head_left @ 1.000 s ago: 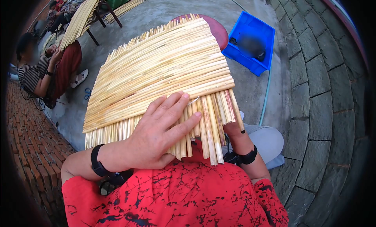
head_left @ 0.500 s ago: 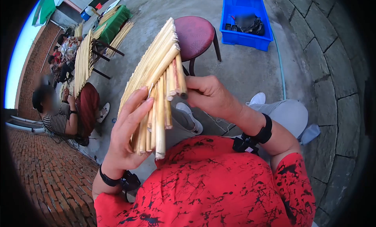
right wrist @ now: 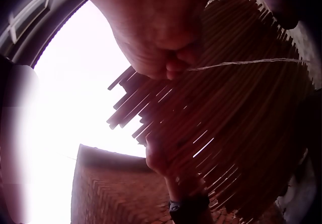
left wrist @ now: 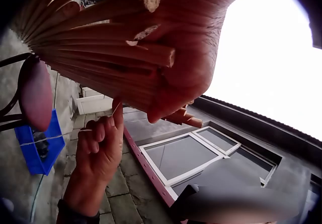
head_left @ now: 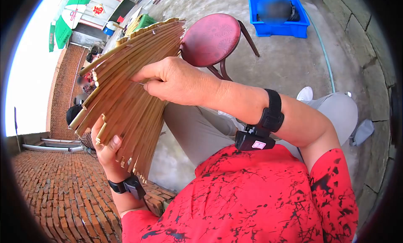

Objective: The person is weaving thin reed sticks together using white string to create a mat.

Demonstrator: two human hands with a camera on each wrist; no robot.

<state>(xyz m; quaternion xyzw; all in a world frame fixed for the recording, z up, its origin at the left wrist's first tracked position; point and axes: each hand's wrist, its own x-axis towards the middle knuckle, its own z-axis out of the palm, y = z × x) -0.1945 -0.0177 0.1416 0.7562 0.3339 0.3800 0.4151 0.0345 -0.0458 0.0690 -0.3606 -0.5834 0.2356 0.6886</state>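
A mat of straw-coloured stalks [head_left: 136, 102], stitched side by side, is held up tilted with its underside facing me. My left hand [head_left: 108, 152] grips its lower left edge, thumb on the near face and the other fingers mostly hidden behind. Against the same face, near the middle, my right hand [head_left: 180, 81] pinches a thin white string [right wrist: 241, 61]. In the right wrist view that string runs from the fingertips across the stalks to the far edge. The left wrist view shows the right hand [left wrist: 100, 146] with its fingers curled, a fine light strand at the fingertips.
A round red stool [head_left: 212, 39] stands just beyond the mat. Behind it is a blue crate [head_left: 281, 30] with dark things inside. A hose [head_left: 325, 58] lies along the floor at the right. A brick wall [head_left: 71, 192] is at the left, with people seated farther back.
The mat has been lifted and turned from lying flat to showing its underside. My left hand has gone from resting on top to gripping the edge; my right hand has come up to the underside.
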